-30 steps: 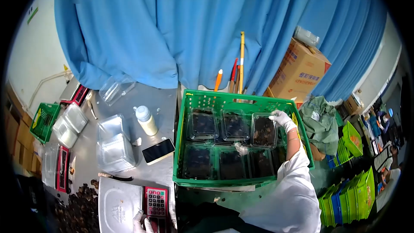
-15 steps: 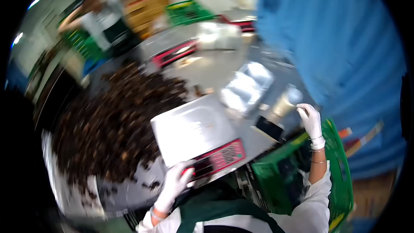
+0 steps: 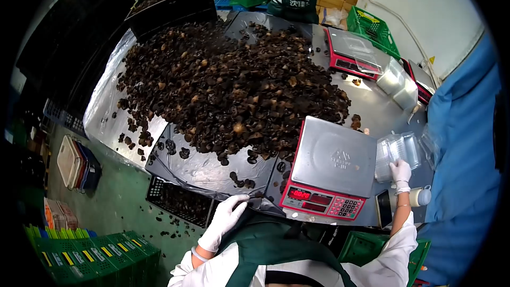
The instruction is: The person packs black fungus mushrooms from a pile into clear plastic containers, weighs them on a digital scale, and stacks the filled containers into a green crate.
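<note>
My left hand [image 3: 226, 219], in a white glove, hovers at the table's front edge with its fingers stretched and the thumb apart, holding nothing. To its right stands a red digital scale [image 3: 333, 162] with a bare metal plate and lit red digits. My right hand [image 3: 401, 172], also gloved, has its fingers closed at the near edge of the clear plastic trays [image 3: 392, 151] beside the scale. A phone [image 3: 383, 208] and a white-capped bottle [image 3: 421, 196] lie just below that hand. A large heap of dark, wood-ear-like mushrooms [image 3: 239, 85] spreads behind my left hand.
More red scales [image 3: 350, 56] and stacked clear containers [image 3: 396, 82] stand at the back right. Across the table is a person in a green apron [image 3: 297, 0]. Green crates [image 3: 101, 258] sit on the floor at left, a black crate [image 3: 178, 202] under the table edge. Blue sheeting [image 3: 462, 127] hangs at right.
My view has swung left and steadied. The left hand has left the scale's front panel for the table edge. My right hand has gone from above the green crate to the clear trays.
</note>
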